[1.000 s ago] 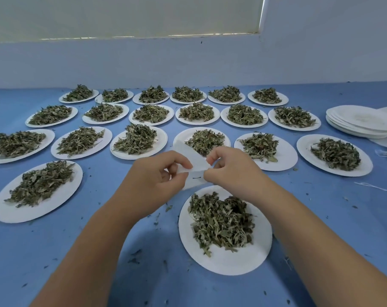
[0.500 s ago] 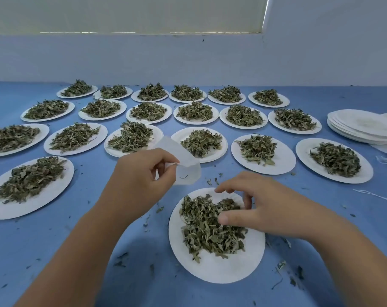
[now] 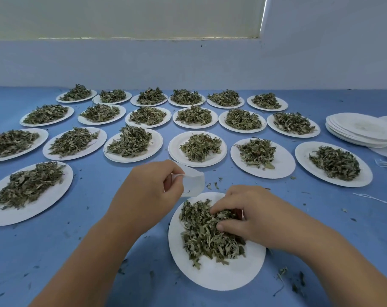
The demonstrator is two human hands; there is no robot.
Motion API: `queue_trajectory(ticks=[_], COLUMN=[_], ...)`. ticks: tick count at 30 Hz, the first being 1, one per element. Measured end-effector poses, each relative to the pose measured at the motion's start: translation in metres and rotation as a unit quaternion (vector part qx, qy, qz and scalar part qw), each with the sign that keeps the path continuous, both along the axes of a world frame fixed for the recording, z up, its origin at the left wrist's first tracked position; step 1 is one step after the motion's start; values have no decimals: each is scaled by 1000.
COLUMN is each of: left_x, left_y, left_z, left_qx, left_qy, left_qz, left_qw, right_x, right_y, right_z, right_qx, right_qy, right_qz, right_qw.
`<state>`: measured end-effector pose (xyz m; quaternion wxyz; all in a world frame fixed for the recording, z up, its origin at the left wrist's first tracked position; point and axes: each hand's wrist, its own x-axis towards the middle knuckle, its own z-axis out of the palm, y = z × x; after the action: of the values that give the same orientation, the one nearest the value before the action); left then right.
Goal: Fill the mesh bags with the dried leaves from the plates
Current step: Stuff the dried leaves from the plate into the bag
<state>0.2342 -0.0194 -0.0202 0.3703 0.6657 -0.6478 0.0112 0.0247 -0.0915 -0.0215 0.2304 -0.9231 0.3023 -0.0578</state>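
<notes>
My left hand pinches the rim of a small white mesh bag, which hangs just above the blue table behind the nearest plate. That white paper plate lies close in front of me and carries a heap of dried green leaves. My right hand is down in the right side of the heap, with thumb and fingers curled round a pinch of leaves.
Several more white plates with leaf heaps stand in rows across the blue table up to the wall. A stack of bare plates and loose white strings lie at the right. Leaf crumbs litter the tabletop.
My right hand let go of the bag's rim and dropped onto the nearest plate, closing on leaves. My left hand kept the bag and shifted slightly.
</notes>
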Motion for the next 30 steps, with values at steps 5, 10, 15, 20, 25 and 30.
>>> queue_trajectory(ticks=[5,10,15,20,25,30], left_x=[-2,-3,-5,-9,-12,-16], left_y=[0,0,1,1,-3,-5], left_z=[-1,-1,1,0,-5,-8], left_qx=[16,15,18,16,19,18], left_qy=[4,-1,5,2,40,85], left_qz=[-2,-1,-7,-19,-34,-36], left_qw=[1000,1000,1000,1000,998,996], right_x=[0,-3,-6,9,27,37], right_y=[0,-3,-2,8,13,18], right_z=[0,7,16,15,8,2], right_qx=[-2,31,53,-8,-82,-109], right_qy=[-8,-59,-146,-197,-169,-158], right_qz=[-4,-18,-43,-60,-124,-146], right_qw=[1000,998,987,978,974,971])
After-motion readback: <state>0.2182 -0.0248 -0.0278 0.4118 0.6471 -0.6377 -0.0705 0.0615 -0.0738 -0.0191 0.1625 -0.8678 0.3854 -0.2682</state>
